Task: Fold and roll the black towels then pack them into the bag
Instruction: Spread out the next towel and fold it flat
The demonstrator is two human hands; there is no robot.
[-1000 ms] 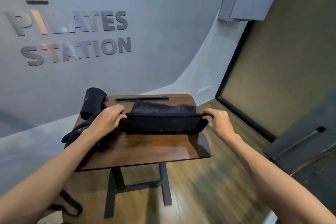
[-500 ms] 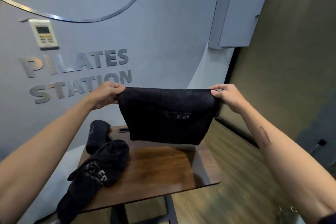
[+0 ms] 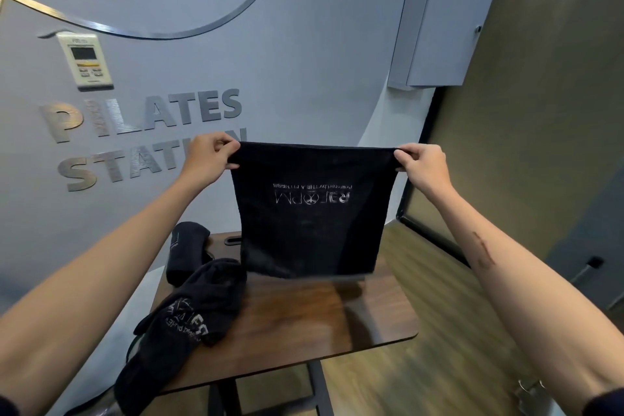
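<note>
A black towel [image 3: 310,230] with upside-down white lettering hangs flat in the air above the small wooden table [image 3: 304,317]. My left hand [image 3: 209,159] pinches its top left corner and my right hand [image 3: 422,165] pinches its top right corner. Its bottom edge hangs just over the table's far part. A rolled black towel [image 3: 185,253] stands at the table's far left. A crumpled black towel [image 3: 189,321] with white print lies on the left side and droops over the table's left edge. No bag can be made out with certainty.
A grey wall with metal lettering and a wall remote [image 3: 84,61] stands behind the table. A grey cabinet [image 3: 445,17] hangs at the upper right. Wooden floor [image 3: 422,365] runs to the right of the table, with a dark panel wall beyond.
Both hands have lifted the towel off the table and spread it upright in the air. My view has tilted upward, showing more wall.
</note>
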